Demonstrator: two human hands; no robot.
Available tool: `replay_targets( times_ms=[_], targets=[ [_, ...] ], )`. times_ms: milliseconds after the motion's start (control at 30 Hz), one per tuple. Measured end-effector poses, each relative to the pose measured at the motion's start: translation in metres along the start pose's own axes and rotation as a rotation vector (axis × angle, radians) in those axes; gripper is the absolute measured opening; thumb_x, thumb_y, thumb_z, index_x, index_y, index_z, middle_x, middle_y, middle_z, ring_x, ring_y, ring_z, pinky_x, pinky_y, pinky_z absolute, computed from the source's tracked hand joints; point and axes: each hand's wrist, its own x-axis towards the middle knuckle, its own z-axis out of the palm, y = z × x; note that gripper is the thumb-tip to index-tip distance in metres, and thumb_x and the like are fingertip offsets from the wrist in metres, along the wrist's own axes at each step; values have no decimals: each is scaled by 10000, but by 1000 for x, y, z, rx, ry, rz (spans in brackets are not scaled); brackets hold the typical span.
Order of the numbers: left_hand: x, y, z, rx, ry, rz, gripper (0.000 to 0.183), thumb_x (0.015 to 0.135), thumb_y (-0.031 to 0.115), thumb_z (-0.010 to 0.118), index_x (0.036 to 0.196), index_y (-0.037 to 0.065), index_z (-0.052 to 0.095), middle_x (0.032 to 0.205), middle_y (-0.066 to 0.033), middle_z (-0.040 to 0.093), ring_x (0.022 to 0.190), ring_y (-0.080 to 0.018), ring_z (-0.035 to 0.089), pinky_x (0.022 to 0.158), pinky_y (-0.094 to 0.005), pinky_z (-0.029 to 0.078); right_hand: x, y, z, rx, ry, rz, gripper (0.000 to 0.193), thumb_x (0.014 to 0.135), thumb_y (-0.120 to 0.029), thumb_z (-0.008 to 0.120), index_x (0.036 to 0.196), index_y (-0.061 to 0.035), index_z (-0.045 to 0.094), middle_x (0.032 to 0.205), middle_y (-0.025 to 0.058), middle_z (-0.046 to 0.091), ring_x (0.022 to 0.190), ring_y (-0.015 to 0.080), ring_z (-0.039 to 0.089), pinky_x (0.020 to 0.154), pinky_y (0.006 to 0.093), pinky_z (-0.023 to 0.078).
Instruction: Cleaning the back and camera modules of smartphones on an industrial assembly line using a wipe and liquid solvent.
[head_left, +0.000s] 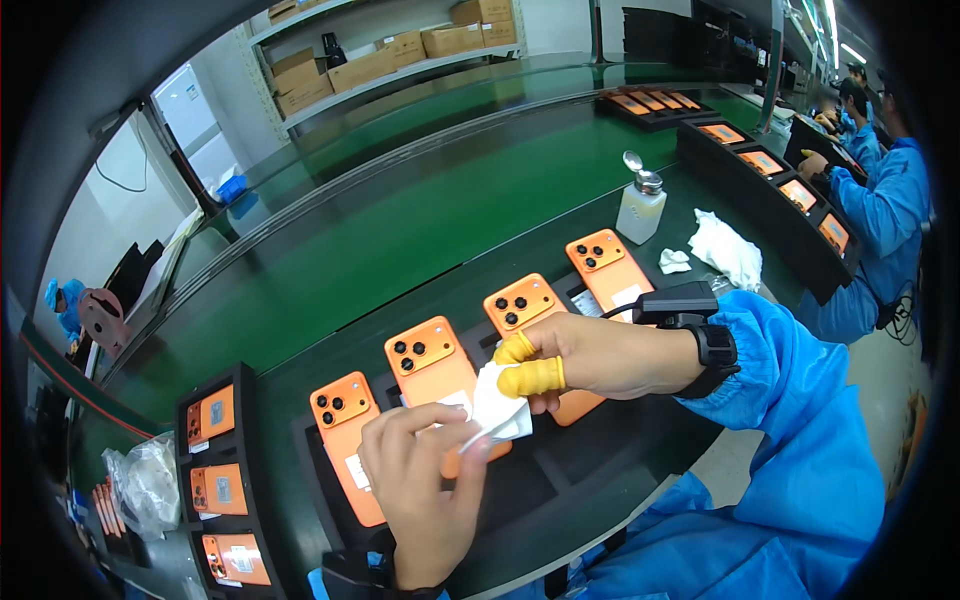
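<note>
Between my two hands is a folded white wipe (497, 402). My right hand (575, 355), with yellow finger cots on the thumb and a finger, pinches its upper part. The thumb and fingers of my left hand (420, 480) close on the wipe's lower left edge. Beneath the hands, several orange phones lie back up in a black tray (560, 480): the leftmost phone (343, 408), a second phone (425, 350), a third phone (525, 295) partly behind my right hand, and a fourth phone (603, 262) by my right wrist. White labels show on some of them.
A pump bottle (640, 208) with its lid up stands beyond the tray, near a crumpled white cloth (725, 248). Black trays of orange phones stand left (250, 430) and right (770, 215). A clear plastic bag (145, 480) lies far left. A co-worker (885, 200) in blue sits at right.
</note>
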Motion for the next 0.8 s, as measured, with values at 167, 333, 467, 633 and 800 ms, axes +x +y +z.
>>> replay_targets(
  times_ms=[167, 333, 467, 633, 800],
  targets=[
    [-1, -12, -12, -705, -37, -553, 86, 819, 97, 563, 833, 22, 521, 874, -95, 572, 821, -159, 525, 753, -268, 396, 12, 5, 7, 87, -107, 16, 330, 836, -306, 585, 997, -20, 545, 822, 8, 542, 725, 47, 511, 612, 180, 423],
    [-3, -17, -18, -960, -59, -662, 153, 864, 142, 531, 882, -3, 487, 863, -91, 578, 743, -117, 539, 690, -235, 420, 22, 11, 15, 109, -104, 22, 328, 832, -245, 599, 1058, -23, 517, 935, 22, 540, 898, 75, 492, 787, 228, 405],
    [-1, -18, -21, -1004, -49, -707, 160, 868, 153, 526, 875, 1, 478, 824, -79, 572, 703, -111, 540, 661, -232, 431, 28, 14, 21, -40, -142, -56, 350, 827, -248, 606, 1061, -4, 516, 941, 17, 549, 885, 77, 508, 770, 221, 413],
    [-3, -24, -20, -1005, -50, -786, 159, 871, 201, 517, 836, 53, 471, 744, 10, 502, 684, -46, 435, 625, -189, 320, 25, -2, 28, 16, -21, 176, 353, 845, -174, 560, 1130, 24, 490, 1057, 82, 531, 939, 138, 511, 800, 235, 429],
    [-11, -36, -17, -1013, -48, -789, 171, 860, 172, 539, 885, 14, 478, 814, -56, 552, 751, -100, 519, 698, -230, 403, 33, 22, 28, 95, -160, 50, 406, 833, -142, 575, 1165, 50, 442, 1089, 105, 529, 963, 154, 533, 846, 249, 431]
  ],
)
